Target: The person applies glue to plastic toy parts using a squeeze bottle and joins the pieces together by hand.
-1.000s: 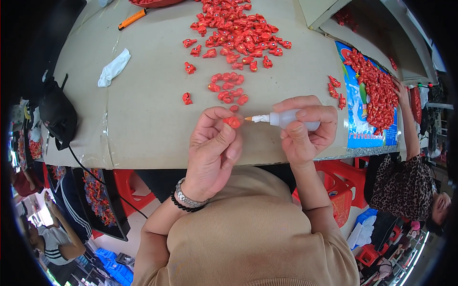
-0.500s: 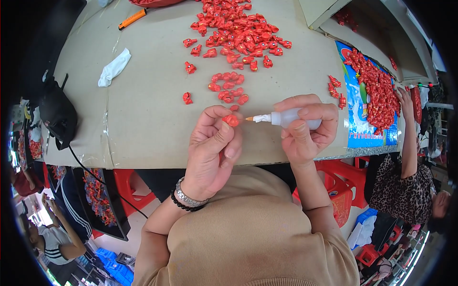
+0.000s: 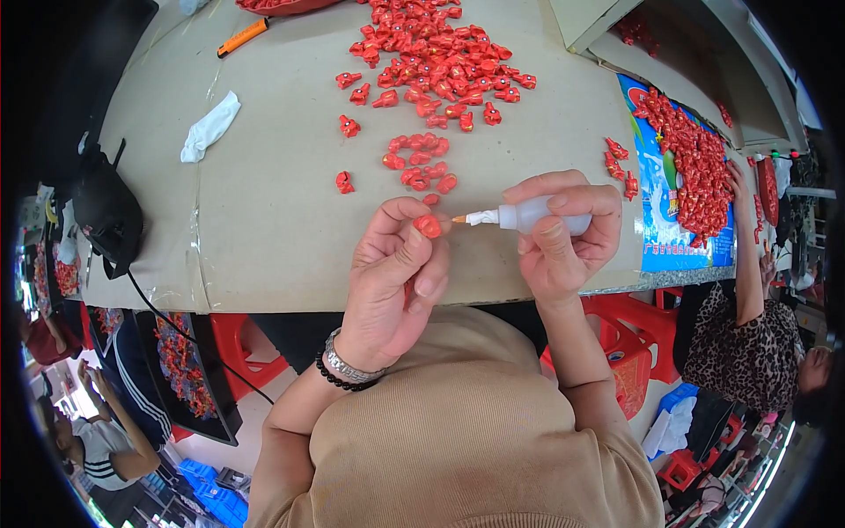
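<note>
Extends flat beneath and beyond left hand (image 3: pixel 392 282) and right hand (image 3: pixel 563 264), as a pale grey table (image 3: pixel 282 176). Lies heaped well beyond both hands, as a pile of red pieces (image 3: pixel 440 66). On left hand: raised above the near table edge, turned palm inward, narrowed to a thumb-and-finger pinch, with remaining fingers curled. On right hand: held about level with the left, closed around a translucent bottle (image 3: pixel 532 214), with thumb on the near side and fingers over the far side. Aimed sideways toward the left hand, with bottle roughly horizontal. Arranged in short rows just beyond the left fingertips, as small red parts (image 3: pixel 421 158). Gripped in the left pinch, as one rounded red piece (image 3: pixel 428 226). Set just beside that piece, at a narrow gap, with the bottle's orange tip (image 3: pixel 459 219).
</note>
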Available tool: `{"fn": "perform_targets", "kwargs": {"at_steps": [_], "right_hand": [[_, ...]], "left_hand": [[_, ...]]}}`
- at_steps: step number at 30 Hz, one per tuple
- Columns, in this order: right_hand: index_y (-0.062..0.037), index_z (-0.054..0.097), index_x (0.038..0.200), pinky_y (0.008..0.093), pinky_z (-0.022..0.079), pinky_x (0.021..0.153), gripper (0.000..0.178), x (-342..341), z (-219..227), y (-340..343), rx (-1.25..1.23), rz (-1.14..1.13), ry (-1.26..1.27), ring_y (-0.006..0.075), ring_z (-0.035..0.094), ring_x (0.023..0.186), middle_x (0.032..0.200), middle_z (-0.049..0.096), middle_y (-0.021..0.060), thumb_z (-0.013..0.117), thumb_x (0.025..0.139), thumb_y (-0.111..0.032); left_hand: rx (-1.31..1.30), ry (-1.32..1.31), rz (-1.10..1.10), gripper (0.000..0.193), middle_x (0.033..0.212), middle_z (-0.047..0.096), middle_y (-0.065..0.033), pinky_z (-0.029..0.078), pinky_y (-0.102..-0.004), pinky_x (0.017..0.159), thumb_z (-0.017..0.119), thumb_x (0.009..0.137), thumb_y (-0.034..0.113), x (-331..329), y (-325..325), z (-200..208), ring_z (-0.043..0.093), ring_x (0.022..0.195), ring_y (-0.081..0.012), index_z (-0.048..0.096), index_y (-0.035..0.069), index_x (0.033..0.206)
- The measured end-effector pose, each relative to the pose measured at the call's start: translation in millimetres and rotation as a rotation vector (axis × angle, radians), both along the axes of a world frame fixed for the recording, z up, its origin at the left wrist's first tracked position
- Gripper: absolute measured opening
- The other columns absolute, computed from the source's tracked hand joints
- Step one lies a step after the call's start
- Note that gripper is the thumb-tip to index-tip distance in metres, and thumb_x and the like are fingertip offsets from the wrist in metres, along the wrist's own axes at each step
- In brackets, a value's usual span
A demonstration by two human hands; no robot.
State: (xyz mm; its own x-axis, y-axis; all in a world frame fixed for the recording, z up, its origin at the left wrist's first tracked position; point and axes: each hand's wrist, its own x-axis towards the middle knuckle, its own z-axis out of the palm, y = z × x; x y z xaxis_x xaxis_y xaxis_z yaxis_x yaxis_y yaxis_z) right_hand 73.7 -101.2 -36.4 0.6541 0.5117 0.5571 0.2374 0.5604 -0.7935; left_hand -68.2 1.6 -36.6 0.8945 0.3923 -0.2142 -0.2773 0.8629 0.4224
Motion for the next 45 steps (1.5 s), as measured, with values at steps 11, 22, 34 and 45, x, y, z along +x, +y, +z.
{"fn": "perform_targets", "kwargs": {"at_steps": [11,22,34,45], "right_hand": [[-0.0036,0.045,0.093,0.017,0.038,0.045,0.013,-2.2,4.4,1.6,0.06,0.03,0.085,0.0058,0.048,0.051,0.09,0.063,0.0209,0.057,0.087,-0.003],[-0.0075,0.044,0.096,0.017,0.036,0.042,0.016,-18.4,-1.0,1.6,-0.016,-0.026,0.23,0.0068,0.042,0.045,0.091,0.061,0.0207,0.057,0.091,-0.015],[-0.0073,0.044,0.097,0.0175,0.037,0.042,0.015,-21.6,-5.8,2.2,-0.02,-0.022,0.202,0.0072,0.043,0.045,0.091,0.061,0.0208,0.056,0.091,-0.014],[-0.0069,0.045,0.097,0.0168,0.036,0.042,0.015,-15.6,-2.3,2.8,0.008,-0.06,0.207,0.007,0.042,0.045,0.091,0.06,0.0217,0.056,0.091,-0.014]], "left_hand": [[0.009,-0.002,0.033,0.016,0.102,0.06,-0.0012,0.027,-0.0177,0.04,0.055,0.092,0.015,2.3,0.8,0.9,0.041,0.054,-0.005,0.051,0.008,0.106],[-0.063,-0.094,0.026,0.014,0.105,0.057,-0.0004,0.026,-0.0172,0.04,0.053,0.093,0.015,2.3,0.0,-2.2,0.039,0.055,-0.0056,0.049,0.013,0.107],[-0.036,-0.102,0.034,0.013,0.107,0.059,-0.0004,0.027,-0.0176,0.042,0.053,0.093,0.012,-2.0,1.7,-3.0,0.04,0.056,-0.0059,0.049,0.012,0.105],[0.004,-0.055,0.037,0.012,0.107,0.057,-0.0017,0.028,-0.018,0.043,0.054,0.093,0.012,-0.4,-0.3,-0.3,0.041,0.055,-0.0056,0.048,0.011,0.104]]}}
